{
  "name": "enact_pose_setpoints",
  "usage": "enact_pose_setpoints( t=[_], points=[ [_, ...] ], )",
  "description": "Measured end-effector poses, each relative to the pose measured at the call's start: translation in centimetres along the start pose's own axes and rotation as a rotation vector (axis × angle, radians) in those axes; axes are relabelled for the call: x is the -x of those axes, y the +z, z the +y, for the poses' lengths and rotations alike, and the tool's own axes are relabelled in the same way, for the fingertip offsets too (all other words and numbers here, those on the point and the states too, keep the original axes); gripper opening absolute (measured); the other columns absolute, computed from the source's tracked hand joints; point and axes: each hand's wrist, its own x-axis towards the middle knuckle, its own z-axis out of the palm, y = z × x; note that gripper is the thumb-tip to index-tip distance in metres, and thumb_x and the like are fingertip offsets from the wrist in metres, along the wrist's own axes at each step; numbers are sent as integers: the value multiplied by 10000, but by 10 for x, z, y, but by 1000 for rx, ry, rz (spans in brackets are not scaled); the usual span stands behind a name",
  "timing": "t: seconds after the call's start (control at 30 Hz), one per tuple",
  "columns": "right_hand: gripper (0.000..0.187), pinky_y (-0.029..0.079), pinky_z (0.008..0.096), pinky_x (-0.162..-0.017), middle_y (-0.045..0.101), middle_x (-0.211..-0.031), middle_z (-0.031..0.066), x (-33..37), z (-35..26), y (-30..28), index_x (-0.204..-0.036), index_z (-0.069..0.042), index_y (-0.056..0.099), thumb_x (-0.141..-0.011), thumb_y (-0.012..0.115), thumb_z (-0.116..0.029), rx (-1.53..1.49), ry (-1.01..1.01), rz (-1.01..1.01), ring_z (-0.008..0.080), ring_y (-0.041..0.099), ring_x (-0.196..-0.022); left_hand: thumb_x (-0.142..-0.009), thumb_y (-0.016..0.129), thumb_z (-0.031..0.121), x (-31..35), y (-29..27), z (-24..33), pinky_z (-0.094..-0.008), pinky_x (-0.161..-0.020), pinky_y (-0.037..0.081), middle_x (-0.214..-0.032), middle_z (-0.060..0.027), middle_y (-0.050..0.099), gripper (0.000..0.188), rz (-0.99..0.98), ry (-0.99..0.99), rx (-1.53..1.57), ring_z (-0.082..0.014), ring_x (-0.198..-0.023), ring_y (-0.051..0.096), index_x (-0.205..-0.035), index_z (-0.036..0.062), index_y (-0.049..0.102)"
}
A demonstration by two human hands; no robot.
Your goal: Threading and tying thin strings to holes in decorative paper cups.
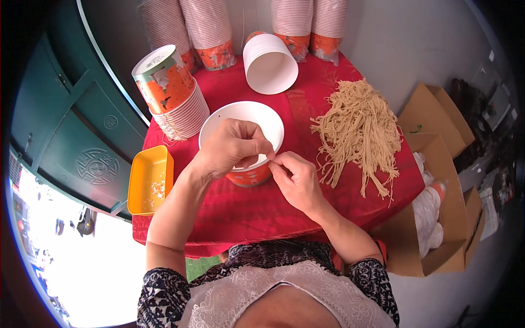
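Note:
A paper bucket (276, 121), white inside with an orange printed outside, stands in front of me on the table. My left hand (238, 146) is closed over its near rim, fingers pinched. From the right, my right hand (296, 179) meets it at the rim, thumb and forefinger pressed together. The two hands' fingertips touch or nearly touch; whatever lies between them is too small to make out. A small dark hole shows in the bucket's far left wall. To the right lies a loose heap of beige strings (358, 128), apart from both hands.
Nested orange buckets (178, 112) stand upside down at the left, above a yellow tub (134, 188) holding small white bits. Another bucket (272, 68) lies on its side at the back. Wrapped stacks (205, 33) line the wall. Open cardboard boxes (407, 243) flank the red-clothed table (219, 221).

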Motion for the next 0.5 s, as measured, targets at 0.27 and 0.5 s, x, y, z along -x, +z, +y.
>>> enact_pose_setpoints(
  t=[0.27, 0.5],
  points=[
    [142, 443, 226, -591, 611, -747, 12, -16, -21, -37, -1074, 19, 610, -940, 583, -18, -242, 109, -30, 46, 539, -668, -849, 684, -29, -2, -1, -4, -216, -481, 406, -767, -55, 658, 36, -4, 6, -19, -70, -585, 538, -874, -54, 686],
    [161, 462, 262, -666, 604, -854, 59, -44, -24, -43, -906, 16, 597, -847, 479, 108, -310, -78, -155, 117, 567, -760, -850, 695, -3, -4, 3, 0, -204, -536, 415, -775, -26, 646, 46, -47, 8, -103, -59, -633, 547, -883, -28, 676]
  ],
)
